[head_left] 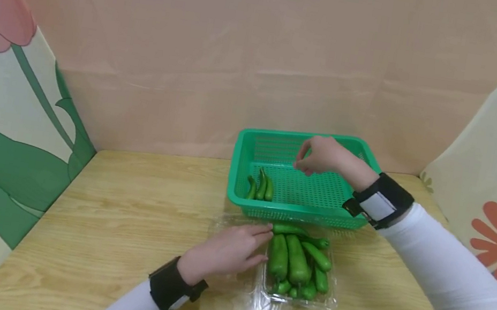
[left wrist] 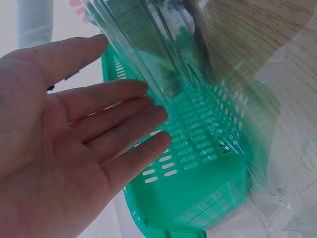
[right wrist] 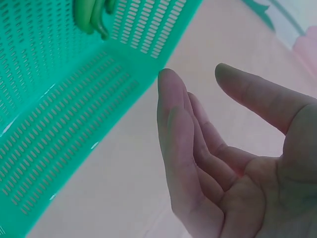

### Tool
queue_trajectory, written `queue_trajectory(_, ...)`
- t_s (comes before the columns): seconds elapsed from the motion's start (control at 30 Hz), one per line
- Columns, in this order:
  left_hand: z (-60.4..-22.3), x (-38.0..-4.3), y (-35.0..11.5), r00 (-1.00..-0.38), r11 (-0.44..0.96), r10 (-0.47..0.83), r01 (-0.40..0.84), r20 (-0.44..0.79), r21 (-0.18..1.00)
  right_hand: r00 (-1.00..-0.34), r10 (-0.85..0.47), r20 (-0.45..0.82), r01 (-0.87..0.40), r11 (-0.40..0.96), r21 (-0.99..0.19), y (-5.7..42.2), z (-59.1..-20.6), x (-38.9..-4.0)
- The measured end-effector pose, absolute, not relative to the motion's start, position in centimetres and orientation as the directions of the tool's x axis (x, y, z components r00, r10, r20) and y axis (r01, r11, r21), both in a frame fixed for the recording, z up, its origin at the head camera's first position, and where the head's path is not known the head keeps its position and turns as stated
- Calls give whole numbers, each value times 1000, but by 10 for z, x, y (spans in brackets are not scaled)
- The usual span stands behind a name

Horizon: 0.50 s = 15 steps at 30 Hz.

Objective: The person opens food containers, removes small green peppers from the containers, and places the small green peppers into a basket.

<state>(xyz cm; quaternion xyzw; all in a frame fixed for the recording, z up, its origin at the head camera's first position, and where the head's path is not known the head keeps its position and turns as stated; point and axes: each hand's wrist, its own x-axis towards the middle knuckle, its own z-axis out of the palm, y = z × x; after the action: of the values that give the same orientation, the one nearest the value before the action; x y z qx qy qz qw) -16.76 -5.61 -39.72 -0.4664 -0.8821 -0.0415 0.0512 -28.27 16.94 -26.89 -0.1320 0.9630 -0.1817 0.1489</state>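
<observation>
Green peppers lie in the clear box, biggest two pointing at you, beside your straight-fingered left hand; your empty right hand, thumb and fingers apart, hangs over the basket.

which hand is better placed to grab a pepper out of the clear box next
Probably the left hand: it is empty and right beside the peppers in the clear box, while the right hand, also empty, hovers over the green basket, farther off.
</observation>
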Motion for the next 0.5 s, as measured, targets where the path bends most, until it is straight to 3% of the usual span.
queue_trajectory(0.5, -397, -166, -55, -561, 562, 819, 826, 118, 29, -921, -370, -121, -306, 881, -362, 173, -284, -222)
